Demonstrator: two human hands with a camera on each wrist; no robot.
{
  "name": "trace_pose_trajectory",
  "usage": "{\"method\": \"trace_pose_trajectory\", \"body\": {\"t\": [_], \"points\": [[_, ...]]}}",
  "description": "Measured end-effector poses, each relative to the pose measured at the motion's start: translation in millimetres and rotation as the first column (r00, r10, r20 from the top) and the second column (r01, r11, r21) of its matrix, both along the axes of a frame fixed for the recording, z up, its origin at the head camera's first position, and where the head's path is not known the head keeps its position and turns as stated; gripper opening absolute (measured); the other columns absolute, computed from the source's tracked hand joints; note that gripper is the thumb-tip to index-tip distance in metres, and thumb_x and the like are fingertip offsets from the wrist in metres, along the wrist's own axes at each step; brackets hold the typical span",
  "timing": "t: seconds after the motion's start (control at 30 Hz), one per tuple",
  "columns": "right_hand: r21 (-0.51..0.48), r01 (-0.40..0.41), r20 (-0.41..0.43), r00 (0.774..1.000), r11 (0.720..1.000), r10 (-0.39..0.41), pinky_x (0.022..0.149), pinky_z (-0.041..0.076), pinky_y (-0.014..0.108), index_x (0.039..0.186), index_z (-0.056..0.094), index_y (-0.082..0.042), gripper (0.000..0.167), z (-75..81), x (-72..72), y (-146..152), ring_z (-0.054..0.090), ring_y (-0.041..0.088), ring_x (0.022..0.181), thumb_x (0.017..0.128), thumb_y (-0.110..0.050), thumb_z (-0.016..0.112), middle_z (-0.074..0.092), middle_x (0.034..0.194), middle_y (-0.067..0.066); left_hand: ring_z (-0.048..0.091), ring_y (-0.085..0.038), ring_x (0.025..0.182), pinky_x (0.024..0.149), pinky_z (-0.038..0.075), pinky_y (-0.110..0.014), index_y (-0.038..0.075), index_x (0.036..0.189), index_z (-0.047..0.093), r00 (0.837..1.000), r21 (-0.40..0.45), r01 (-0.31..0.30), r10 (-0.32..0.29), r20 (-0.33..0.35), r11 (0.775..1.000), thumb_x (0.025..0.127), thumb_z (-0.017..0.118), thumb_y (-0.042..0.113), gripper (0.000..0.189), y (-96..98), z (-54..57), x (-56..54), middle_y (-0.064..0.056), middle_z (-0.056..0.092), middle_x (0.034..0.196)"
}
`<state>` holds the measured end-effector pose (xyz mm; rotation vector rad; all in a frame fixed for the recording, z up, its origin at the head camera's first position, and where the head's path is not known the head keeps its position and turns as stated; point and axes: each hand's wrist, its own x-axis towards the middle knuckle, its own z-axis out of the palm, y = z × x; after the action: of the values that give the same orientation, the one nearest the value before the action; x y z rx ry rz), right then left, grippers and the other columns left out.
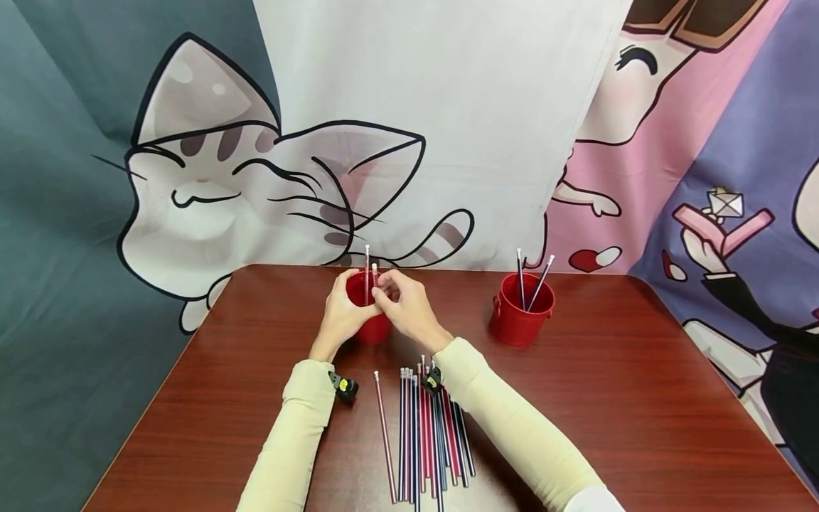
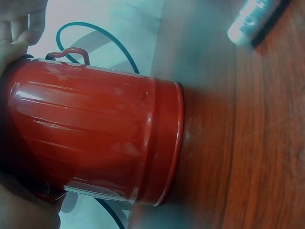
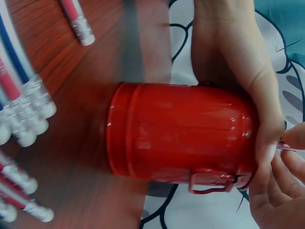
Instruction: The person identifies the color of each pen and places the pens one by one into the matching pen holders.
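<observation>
A red metal bucket (image 1: 374, 333) with small side handles stands upright on the table at the left, also filling most of the left wrist view. My left hand (image 1: 345, 314) grips it around the rim, its thumb across the near side. Over the bucket's mouth my right hand (image 1: 411, 310) pinches a pink pencil (image 1: 375, 271), eraser end up; its lower part is hidden by the hands and the bucket. Another pink pencil (image 1: 367, 257) stands in the same bucket. In the right wrist view, the fingers of both hands meet near the rim.
To the right, a second red bucket (image 1: 517, 328) contains two dark pencils, one of them the leaning pencil (image 1: 544, 279). Several pink and dark blue pencils (image 1: 441, 441) lie in a bunch near the front, partly under my right forearm. A single pink pencil (image 1: 384, 434) lies left of them.
</observation>
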<state>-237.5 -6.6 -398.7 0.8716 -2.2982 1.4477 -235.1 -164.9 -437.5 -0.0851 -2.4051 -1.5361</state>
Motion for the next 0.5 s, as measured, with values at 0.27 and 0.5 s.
{"method": "trace_pose_trajectory", "body": {"t": [0.27,0.5], "points": [[0.006,0.023,-0.005,1.000,1.000,-0.023,0.073,0.052,0.030,0.107,0.059,-0.001,0.024,-3.0,4.9,14,0.060,0.015,0.086,0.085,-0.009,0.062,0.063,0.097,0.010,0.047,-0.023,0.111,0.087,0.047,-0.045,0.015,0.135,0.035,1.000,0.000,-0.007,0.007,0.009,1.000,0.067,0.078,0.042,0.084,0.7,-0.9,-0.9,-0.005,0.048,0.126],[0.001,0.063,0.059,0.996,0.998,-0.063,0.073,0.052,0.035,0.101,0.060,-0.006,0.019,2.6,9.2,50,0.059,0.012,0.084,0.084,-0.012,0.064,0.064,0.095,0.007,0.047,-0.021,0.109,0.083,0.049,-0.045,0.019,0.133,0.037,1.000,0.014,-0.012,0.012,0.022,1.000,0.063,0.077,0.053,0.088,2.1,0.3,-0.8,-0.001,0.049,0.123]]}}
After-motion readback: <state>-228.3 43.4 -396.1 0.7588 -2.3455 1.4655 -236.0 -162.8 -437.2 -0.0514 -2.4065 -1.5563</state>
